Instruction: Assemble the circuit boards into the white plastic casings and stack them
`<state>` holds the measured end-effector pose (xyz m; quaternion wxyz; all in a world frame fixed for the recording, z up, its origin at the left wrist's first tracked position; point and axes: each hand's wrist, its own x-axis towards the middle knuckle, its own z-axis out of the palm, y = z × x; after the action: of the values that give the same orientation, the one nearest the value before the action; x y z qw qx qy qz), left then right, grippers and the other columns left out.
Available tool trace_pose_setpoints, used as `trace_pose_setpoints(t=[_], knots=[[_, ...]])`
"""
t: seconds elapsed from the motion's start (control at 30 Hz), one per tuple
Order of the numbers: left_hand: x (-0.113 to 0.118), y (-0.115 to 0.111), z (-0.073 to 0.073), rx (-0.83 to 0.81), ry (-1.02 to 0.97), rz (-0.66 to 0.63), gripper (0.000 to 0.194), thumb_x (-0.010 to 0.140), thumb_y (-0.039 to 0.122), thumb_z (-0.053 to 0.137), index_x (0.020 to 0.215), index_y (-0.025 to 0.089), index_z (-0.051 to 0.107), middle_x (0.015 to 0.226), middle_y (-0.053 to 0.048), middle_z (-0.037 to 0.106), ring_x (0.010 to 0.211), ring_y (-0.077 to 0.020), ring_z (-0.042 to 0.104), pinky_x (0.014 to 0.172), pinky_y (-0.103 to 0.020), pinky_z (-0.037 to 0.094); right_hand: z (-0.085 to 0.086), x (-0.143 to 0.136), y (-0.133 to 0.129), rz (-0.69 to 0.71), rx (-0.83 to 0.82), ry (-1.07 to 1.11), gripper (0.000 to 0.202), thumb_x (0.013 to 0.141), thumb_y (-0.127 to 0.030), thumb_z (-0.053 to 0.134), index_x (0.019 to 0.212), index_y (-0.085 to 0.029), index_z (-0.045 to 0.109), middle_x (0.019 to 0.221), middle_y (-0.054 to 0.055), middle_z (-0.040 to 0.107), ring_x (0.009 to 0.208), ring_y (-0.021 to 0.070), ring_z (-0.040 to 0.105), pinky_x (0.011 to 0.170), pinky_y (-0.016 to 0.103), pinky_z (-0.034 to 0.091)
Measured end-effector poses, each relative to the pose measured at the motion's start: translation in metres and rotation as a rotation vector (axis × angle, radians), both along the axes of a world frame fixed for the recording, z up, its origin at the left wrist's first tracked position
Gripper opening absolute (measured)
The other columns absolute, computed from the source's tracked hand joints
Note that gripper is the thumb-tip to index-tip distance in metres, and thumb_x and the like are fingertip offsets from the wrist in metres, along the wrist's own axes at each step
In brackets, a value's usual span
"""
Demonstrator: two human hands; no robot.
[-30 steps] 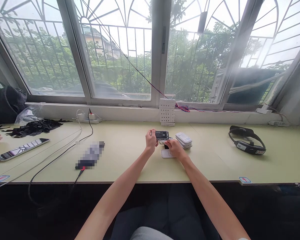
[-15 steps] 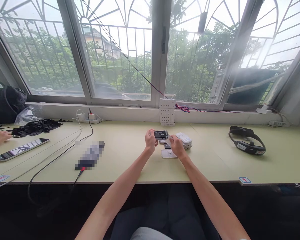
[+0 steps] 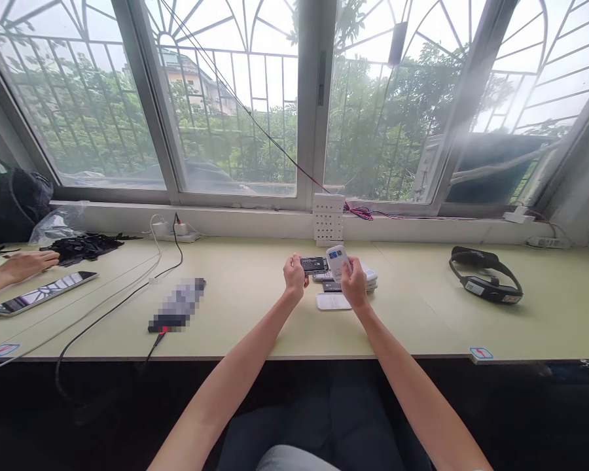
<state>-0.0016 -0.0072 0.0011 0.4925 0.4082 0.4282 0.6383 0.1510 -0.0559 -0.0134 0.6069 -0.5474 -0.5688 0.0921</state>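
Observation:
My left hand [image 3: 293, 276] is closed around one end of a small open device [image 3: 313, 265] whose black battery, printed 3000mAh, faces me. In my right hand [image 3: 354, 284] is a white back cover [image 3: 336, 261] with rounded corners, a blue mark and a dark square code; it is held tilted up beside the device. Below them on the table lie a dark battery [image 3: 330, 286] and another white cover [image 3: 332, 301]. A stack of white devices [image 3: 372, 280] stands just behind my right hand, which hides part of it.
At left, another person's hand [image 3: 34, 261] is by a pile of black strips [image 3: 86, 248], near a tablet [image 3: 44, 294]. A blurred device [image 3: 177, 304] is on a black cable. A white perforated block [image 3: 328, 219] stands by the window; a black headset [image 3: 488, 278] lies right.
My right hand has raised and turned the white cover, so its labelled face now shows next to the device. The other person's hand has moved right, to the black strips.

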Motion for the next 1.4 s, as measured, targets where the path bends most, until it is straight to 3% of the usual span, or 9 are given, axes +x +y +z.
trace_pose_setpoints(t=[0.17, 0.53, 0.73, 1.1, 1.4], knots=[[-0.0001, 0.0007, -0.002, -0.005, 0.017, -0.028, 0.035, 0.094, 0.054, 0.048, 0.088, 0.021, 0.053, 0.054, 0.006, 0.047, 0.029, -0.0055, 0.031, 0.03, -0.019, 0.021, 0.0015, -0.001, -0.0016, 0.049, -0.067, 0.05, 0.04, 0.092, -0.055, 0.041, 0.104, -0.019, 0.054, 0.092, 0.012, 0.07, 0.071, 0.0227, 0.064, 0.06, 0.031, 0.047], [-0.0011, 0.0017, -0.0014, -0.024, -0.06, -0.147, 0.058, 0.094, 0.069, 0.031, 0.089, 0.018, 0.057, 0.05, 0.004, 0.048, 0.025, -0.0062, 0.028, 0.029, -0.02, 0.018, 0.0064, -0.002, -0.0064, 0.036, -0.046, 0.104, 0.041, 0.09, -0.055, 0.045, 0.104, -0.018, 0.058, 0.083, 0.01, 0.07, 0.064, 0.0215, 0.061, 0.059, 0.03, 0.045], [-0.0013, -0.0017, 0.0014, -0.013, -0.071, -0.187, 0.059, 0.096, 0.068, 0.026, 0.089, 0.019, 0.057, 0.047, 0.004, 0.047, 0.024, -0.0068, 0.027, 0.029, -0.02, 0.016, 0.0054, -0.0026, -0.0055, 0.027, -0.043, 0.097, 0.045, 0.09, -0.059, 0.046, 0.103, -0.018, 0.059, 0.073, 0.007, 0.067, 0.058, 0.02, 0.057, 0.056, 0.03, 0.044], [-0.0016, -0.0016, 0.0024, -0.074, -0.113, -0.248, 0.056, 0.1, 0.062, 0.02, 0.088, 0.019, 0.055, 0.042, 0.005, 0.042, 0.024, -0.0078, 0.026, 0.031, -0.019, 0.017, 0.0057, -0.0026, -0.0069, 0.071, -0.016, 0.167, 0.061, 0.085, -0.074, 0.046, 0.105, -0.018, 0.059, 0.077, 0.007, 0.07, 0.06, 0.0208, 0.061, 0.053, 0.03, 0.046], [-0.0015, -0.0019, 0.0027, -0.082, -0.061, -0.26, 0.056, 0.099, 0.063, 0.02, 0.089, 0.02, 0.055, 0.045, 0.004, 0.047, 0.025, -0.0072, 0.026, 0.03, -0.02, 0.017, 0.0027, -0.0007, -0.0035, 0.075, 0.041, 0.132, 0.061, 0.085, -0.071, 0.051, 0.107, -0.017, 0.067, 0.075, 0.007, 0.071, 0.063, 0.0201, 0.061, 0.056, 0.029, 0.046]])
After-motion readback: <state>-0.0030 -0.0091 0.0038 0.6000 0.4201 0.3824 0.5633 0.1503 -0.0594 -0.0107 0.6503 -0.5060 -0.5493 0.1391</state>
